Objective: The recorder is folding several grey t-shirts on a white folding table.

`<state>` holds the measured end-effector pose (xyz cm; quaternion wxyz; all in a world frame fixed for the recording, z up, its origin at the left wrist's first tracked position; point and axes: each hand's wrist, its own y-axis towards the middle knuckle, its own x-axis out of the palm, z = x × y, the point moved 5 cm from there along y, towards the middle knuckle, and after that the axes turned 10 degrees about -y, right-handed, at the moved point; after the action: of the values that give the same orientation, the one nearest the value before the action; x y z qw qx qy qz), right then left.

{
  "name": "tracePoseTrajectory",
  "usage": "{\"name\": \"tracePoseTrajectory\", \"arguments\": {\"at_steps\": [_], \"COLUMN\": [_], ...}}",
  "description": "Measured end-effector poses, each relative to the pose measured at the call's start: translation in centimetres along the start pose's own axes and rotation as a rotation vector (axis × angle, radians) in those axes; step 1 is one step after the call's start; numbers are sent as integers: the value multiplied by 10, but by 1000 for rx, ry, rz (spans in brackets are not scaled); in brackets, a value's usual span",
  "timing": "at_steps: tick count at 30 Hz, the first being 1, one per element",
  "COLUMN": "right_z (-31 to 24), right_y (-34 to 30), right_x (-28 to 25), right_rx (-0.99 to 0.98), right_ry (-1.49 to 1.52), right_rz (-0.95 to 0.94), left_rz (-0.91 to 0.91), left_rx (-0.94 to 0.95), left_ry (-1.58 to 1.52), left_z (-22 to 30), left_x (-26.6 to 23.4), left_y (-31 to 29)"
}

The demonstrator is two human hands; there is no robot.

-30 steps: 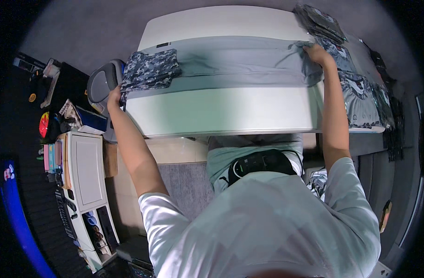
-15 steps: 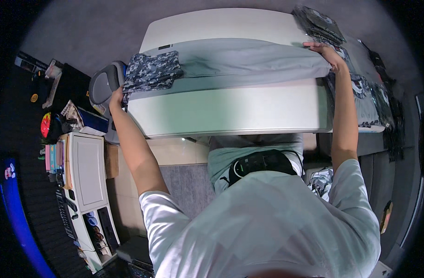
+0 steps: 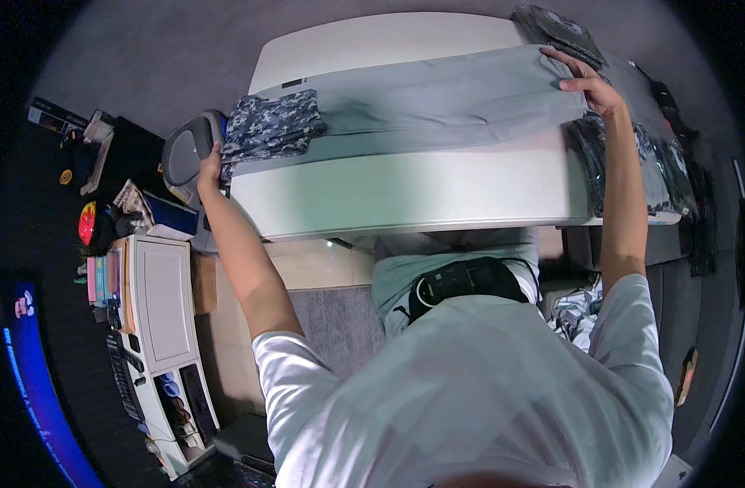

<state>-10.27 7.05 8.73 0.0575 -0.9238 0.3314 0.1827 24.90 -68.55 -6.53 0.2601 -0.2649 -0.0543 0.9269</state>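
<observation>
Across the white table (image 3: pixel 356 195) lies a long grey garment (image 3: pixel 437 98), which looks like trousers folded lengthwise. A folded blue-grey camouflage cloth (image 3: pixel 273 124) rests on its left end. At the table's left edge my left hand (image 3: pixel 210 171) is closed at the outer edge of the camouflage cloth; most of its fingers are hidden. My right hand (image 3: pixel 588 84) is open on the garment's right end, with fingers and thumb spread apart over the grey fabric.
Plastic-wrapped packets (image 3: pixel 555 34) are stacked at the table's far right corner, and more bagged clothes (image 3: pixel 661 163) lie along the right. A grey chair (image 3: pixel 187 150) stands beyond the left edge. A white cabinet (image 3: pixel 163 301) is at the lower left.
My right hand has moved outward and slightly away from me, its fingers spreading. The garment's right end has shifted farther back and lies wider and flatter. My left hand stays at its end.
</observation>
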Motion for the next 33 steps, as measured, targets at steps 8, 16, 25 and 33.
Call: {"name": "tracePoseTrajectory", "arguments": {"at_steps": [8, 16, 25, 33], "right_z": [-42, -56, -109, -202], "right_y": [-25, -70, -55, 56], "right_x": [-31, -103, -128, 6], "right_rx": [-3, 47, 75, 94], "right_ry": [-36, -15, -190, -637], "right_rz": [16, 132, 127, 35], "left_rz": [61, -183, -94, 182], "left_rx": [212, 556, 593, 559], "left_ry": [-57, 112, 64, 199], "left_z": [57, 112, 100, 101], "left_x": [15, 107, 122, 92], "left_y": [-65, -158, -173, -177]}}
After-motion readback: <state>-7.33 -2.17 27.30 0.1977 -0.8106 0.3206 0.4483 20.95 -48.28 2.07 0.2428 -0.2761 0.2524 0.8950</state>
